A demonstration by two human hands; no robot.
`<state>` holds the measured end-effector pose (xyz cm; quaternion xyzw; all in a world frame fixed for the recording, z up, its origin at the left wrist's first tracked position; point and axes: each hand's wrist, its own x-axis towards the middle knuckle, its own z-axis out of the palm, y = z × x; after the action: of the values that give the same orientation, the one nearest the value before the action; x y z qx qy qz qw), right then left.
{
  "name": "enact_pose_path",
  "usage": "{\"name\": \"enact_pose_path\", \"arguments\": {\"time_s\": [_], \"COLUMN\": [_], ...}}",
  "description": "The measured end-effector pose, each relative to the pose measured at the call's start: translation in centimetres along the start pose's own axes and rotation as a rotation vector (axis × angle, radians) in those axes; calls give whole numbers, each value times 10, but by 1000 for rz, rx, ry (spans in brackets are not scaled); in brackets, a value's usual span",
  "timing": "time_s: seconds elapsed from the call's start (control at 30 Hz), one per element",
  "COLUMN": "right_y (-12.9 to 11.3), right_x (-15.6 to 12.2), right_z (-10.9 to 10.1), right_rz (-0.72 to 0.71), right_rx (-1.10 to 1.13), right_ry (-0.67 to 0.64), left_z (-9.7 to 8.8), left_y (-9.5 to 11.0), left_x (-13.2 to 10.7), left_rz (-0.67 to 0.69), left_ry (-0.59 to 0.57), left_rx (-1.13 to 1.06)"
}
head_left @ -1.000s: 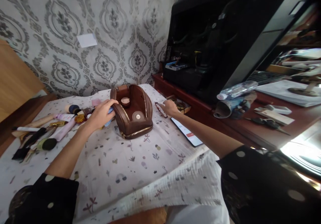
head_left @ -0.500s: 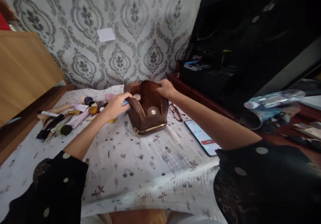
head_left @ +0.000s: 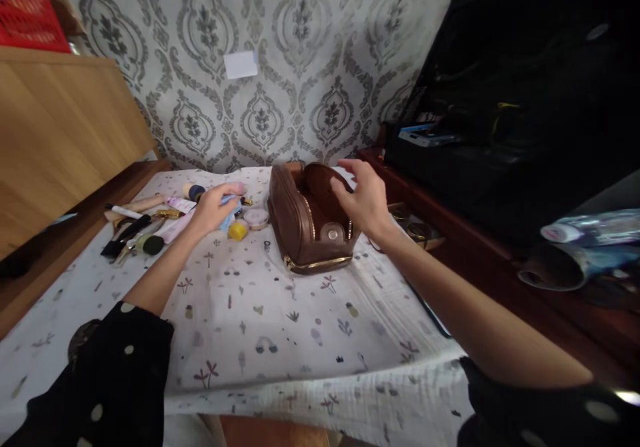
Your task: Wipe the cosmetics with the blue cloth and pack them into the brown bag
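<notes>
A brown zippered pouch point(head_left: 295, 227) stands open in the middle of the cloth-covered table, its gold zip parted and a round snap showing on the front flap. My right hand point(head_left: 367, 197) hovers over its right rim with thumb and fingers apart, holding nothing. To the left of the pouch, my left hand point(head_left: 215, 208) is closed around a crumpled light-blue piece of cloth point(head_left: 229, 217), partly hidden by the fingers. Close by it lie a yellow-lidded jar point(head_left: 237, 230), a clear round compact point(head_left: 257, 218) and a pink item point(head_left: 237, 188).
Cosmetics and brushes, among them a green-and-black container point(head_left: 150, 243), lie in a heap at left. A wooden cabinet point(head_left: 70, 127) borders that side. A dark screen point(head_left: 525, 100) and a plastic bottle point(head_left: 590, 227) are at right. A phone point(head_left: 435, 317) is mostly behind my right forearm.
My left hand has let go of the pouch rim and moved left with the blue cloth. My right hand has released the other rim and opened. The view has turned slightly left.
</notes>
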<state>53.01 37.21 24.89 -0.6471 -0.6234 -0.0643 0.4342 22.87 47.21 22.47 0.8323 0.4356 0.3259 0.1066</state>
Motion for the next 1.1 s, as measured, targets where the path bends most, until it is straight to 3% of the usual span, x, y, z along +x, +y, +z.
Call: {"name": "enact_pose_path", "arguments": {"time_s": [0.1, 0.2, 0.23, 0.3, 0.4, 0.6, 0.83, 0.93, 1.0, 1.1], "right_y": [-35, -60, -64, -70, -75, -93, -95, -89, -86, -85], "right_x": [-44, -80, -87, -94, -89, -68, -65, -69, -71, -73], "right_z": [0, 24, 37, 67, 111, 168, 195, 199, 200, 199], "right_rz": [-242, -466, -474, -395, -161, 99, 124, 82, 67, 71], "right_rx": [177, 380, 394, 346, 173, -47, -118, -96, -85, -99], "right_ry": [30, -141, -209, -352, -508, -532, -501, -502, -498, -504], "left_z": [6, 23, 29, 38, 42, 24, -10, -18, -23, -37], "left_y": [-25, -28, -25, -18, -15, -39, -77, -84, -75, -34], "left_x": [-19, -38, -43, -49, -53, -60, -79, -88, -92, -95], "left_rz": [-38, -85, -116, -190, -251, -216, -245, -282, -307, -259], "left_ry": [-22, -91, -121, -188, -246, -246, -245, -210, -177, -92], "left_rx": [56, 188, 249, 370, 432, 356, 369, 402, 421, 276]}}
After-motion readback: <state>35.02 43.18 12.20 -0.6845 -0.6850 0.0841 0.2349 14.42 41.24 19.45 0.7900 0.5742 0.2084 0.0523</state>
